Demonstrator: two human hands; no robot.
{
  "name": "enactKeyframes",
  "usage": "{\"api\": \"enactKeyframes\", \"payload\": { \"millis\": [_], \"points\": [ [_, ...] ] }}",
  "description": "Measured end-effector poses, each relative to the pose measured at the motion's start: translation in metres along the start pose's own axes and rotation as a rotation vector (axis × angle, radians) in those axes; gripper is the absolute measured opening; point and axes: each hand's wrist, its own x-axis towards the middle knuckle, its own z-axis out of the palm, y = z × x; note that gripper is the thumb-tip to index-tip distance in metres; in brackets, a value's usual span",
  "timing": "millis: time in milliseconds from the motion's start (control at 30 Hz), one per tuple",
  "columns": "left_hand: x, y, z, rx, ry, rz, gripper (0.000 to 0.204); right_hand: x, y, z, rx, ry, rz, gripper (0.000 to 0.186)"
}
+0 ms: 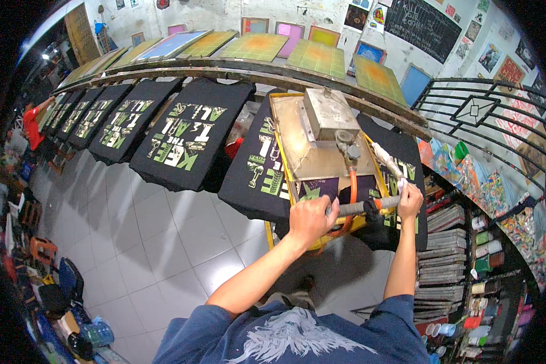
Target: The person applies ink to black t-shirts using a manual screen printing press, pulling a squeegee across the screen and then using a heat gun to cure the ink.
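My left hand (313, 219) is wrapped round the left part of a grey-taped handle (352, 209). The handle belongs to a flash dryer (303, 142), a flat metal hood with a box on top and a yellow frame. My right hand (410, 201) is closed at the handle's right end. A whitish, elongated thing (387, 160) runs up from that hand along the frame; I cannot tell its kind. An orange cable (353, 184) drops from the hood to the handle. Beneath and beside the dryer lies a black printed T-shirt (249, 176), partly hidden by the hood.
A row of black printed T-shirts (185, 130) on boards stretches left. Behind them, printing screens (255, 47) lie along a wooden rail (224, 64). At right stand a black metal railing (485, 109), stacked frames (443, 261) and shelved containers (488, 249). A person's red sleeve (32, 127) shows far left.
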Motion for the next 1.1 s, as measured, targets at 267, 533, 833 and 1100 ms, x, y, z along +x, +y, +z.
{"api": "enactKeyframes", "payload": {
  "millis": [267, 533, 833, 1100],
  "points": [
    [0.013, -0.019, -0.007, 0.024, -0.071, -0.035, 0.041, 0.004, -0.019, 0.008, -0.025, -0.011, 0.031, 0.035],
    [-0.006, 0.006, -0.041, 0.039, -0.234, -0.081, 0.050, 0.004, -0.030, -0.005, -0.036, -0.129, 0.044, 0.033],
    [-0.068, 0.052, -0.098, 0.090, -0.272, -0.209, 0.040, -0.017, -0.061, -0.013, 0.130, -0.082, -0.129, 0.024],
    [-0.097, -0.042, -0.145, 0.226, 0.032, -0.115, 0.036, -0.056, -0.169, -0.028, 0.185, 0.001, -0.071, 0.031]
  ]
}}
